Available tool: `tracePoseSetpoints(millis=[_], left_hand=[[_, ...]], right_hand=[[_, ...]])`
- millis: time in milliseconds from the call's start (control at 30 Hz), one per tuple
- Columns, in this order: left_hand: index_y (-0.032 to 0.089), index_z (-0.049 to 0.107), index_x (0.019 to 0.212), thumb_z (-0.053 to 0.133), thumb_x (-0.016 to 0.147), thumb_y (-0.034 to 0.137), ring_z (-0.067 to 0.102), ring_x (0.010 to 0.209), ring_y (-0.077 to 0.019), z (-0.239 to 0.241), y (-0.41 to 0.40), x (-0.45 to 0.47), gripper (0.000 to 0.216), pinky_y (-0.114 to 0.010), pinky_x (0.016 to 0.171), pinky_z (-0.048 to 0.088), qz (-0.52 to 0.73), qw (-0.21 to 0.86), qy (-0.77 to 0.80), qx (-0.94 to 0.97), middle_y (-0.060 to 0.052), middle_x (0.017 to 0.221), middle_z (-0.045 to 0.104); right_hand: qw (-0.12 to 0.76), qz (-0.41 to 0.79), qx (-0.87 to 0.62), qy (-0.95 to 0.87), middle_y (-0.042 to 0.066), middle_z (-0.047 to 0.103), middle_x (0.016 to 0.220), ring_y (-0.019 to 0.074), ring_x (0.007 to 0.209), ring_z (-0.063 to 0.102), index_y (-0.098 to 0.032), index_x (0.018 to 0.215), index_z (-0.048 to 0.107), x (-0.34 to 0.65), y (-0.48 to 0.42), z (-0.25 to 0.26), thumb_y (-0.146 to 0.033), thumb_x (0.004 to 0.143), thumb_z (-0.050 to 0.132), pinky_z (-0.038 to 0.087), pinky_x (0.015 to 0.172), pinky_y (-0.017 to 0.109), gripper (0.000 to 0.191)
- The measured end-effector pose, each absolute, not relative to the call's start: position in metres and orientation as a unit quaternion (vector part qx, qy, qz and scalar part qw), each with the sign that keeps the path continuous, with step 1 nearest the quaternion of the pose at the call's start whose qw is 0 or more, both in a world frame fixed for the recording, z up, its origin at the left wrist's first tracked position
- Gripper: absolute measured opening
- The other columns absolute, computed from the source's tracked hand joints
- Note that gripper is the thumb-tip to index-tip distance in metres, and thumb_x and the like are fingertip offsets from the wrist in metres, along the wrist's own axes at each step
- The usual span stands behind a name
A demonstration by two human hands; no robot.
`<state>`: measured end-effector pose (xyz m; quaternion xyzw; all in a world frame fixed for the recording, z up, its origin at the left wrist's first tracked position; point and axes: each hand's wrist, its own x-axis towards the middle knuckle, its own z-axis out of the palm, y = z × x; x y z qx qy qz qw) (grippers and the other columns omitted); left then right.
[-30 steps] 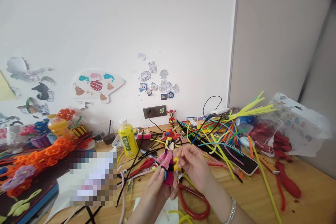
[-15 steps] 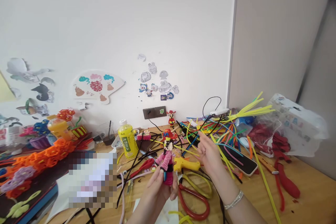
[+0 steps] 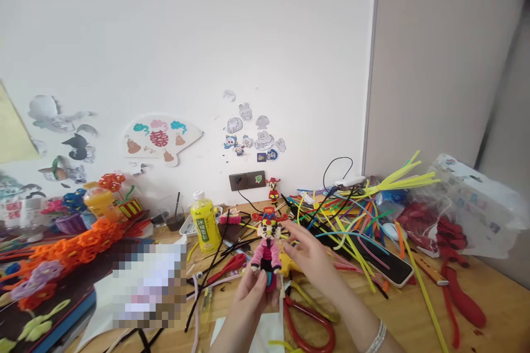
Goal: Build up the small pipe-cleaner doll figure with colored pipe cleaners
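Note:
My left hand [image 3: 252, 293] grips a small fuzzy pipe-cleaner doll [image 3: 266, 253] low down, with the thumb on its front. The doll stands upright and faces me, with pink sleeves, a black-and-white face and a red, blue and yellow hat [image 3: 269, 215]. To its right is my right hand [image 3: 308, 248], fingers stretched toward the hat's side; whether they touch it I cannot tell. Partly behind that hand lies a yellow glue gun [image 3: 289, 263]. Red-handled scissors [image 3: 310, 331] rest on the desk below.
A yellow drink bottle [image 3: 205, 223] stands left of the doll. Loose pipe cleaners [image 3: 368, 209] and a phone [image 3: 383, 259] lie at right, near a plastic bag [image 3: 484, 204]. Another small red figure [image 3: 274, 190] stands by the wall socket [image 3: 247, 180]. Orange pipe-cleaner flowers [image 3: 86, 245] spread at left.
The doll has gone from tilted to upright, facing me, still in my left hand. My right hand has moved left and down, close to the doll's hat. The view has shifted slightly.

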<state>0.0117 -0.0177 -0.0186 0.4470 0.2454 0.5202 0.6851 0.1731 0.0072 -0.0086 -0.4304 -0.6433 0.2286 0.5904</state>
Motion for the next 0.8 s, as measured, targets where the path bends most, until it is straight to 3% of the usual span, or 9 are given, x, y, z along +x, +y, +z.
tracePoseSetpoints(millis=[67, 133, 267, 500, 800], left_hand=[[0.020, 0.054, 0.094, 0.064, 0.072, 0.039, 0.045, 0.056, -0.0082, -0.021, -0.014, 0.012, 0.031, -0.023, 0.057, 0.035, 0.534, 0.655, 0.272, 0.461, 0.001, 0.069, 0.054], [0.020, 0.051, 0.099, 0.063, 0.072, 0.041, 0.044, 0.055, -0.0082, -0.022, -0.012, 0.012, 0.037, -0.023, 0.056, 0.036, 0.541, 0.627, 0.293, 0.478, 0.003, 0.066, 0.052], [0.021, 0.045, 0.105, 0.064, 0.069, 0.044, 0.045, 0.052, -0.0083, -0.021, -0.010, 0.013, 0.047, -0.022, 0.053, 0.038, 0.558, 0.583, 0.314, 0.501, 0.004, 0.062, 0.052], [0.027, 0.028, 0.116, 0.063, 0.069, 0.046, 0.046, 0.046, -0.0082, -0.020, -0.007, 0.015, 0.061, -0.020, 0.046, 0.037, 0.588, 0.529, 0.292, 0.538, 0.007, 0.059, 0.052], [0.028, 0.030, 0.120, 0.056, 0.078, 0.039, 0.049, 0.054, -0.0099, -0.027, -0.011, 0.012, 0.051, -0.024, 0.055, 0.042, 0.586, 0.503, 0.299, 0.560, 0.003, 0.070, 0.056]], right_hand=[[0.617, 0.257, -0.406, -0.624, 0.011, 0.064, 0.105, 0.0223, 0.096, 0.060, -0.020, 0.102, 0.065, 0.158, -0.003, -0.004, -0.040, 0.084, 0.046, 0.049, 0.081, 0.037, 0.033], [0.621, 0.259, -0.393, -0.626, 0.011, 0.067, 0.099, 0.0221, 0.092, 0.062, -0.019, 0.100, 0.066, 0.149, -0.011, -0.001, -0.039, 0.084, 0.046, 0.050, 0.078, 0.034, 0.033], [0.605, 0.206, -0.407, -0.653, 0.011, 0.066, 0.100, 0.0227, 0.089, 0.062, -0.019, 0.099, 0.066, 0.140, -0.015, -0.002, -0.030, 0.077, 0.058, 0.052, 0.073, 0.031, 0.027], [0.613, 0.232, -0.438, -0.615, 0.012, 0.067, 0.098, 0.0198, 0.073, 0.065, -0.016, 0.108, 0.062, 0.130, -0.016, -0.011, -0.029, 0.081, 0.051, 0.054, 0.066, 0.030, 0.032], [0.647, 0.140, -0.439, -0.608, 0.009, 0.068, 0.099, 0.0218, 0.089, 0.064, -0.020, 0.104, 0.065, 0.126, -0.022, -0.012, -0.025, 0.078, 0.054, 0.053, 0.077, 0.031, 0.028]])
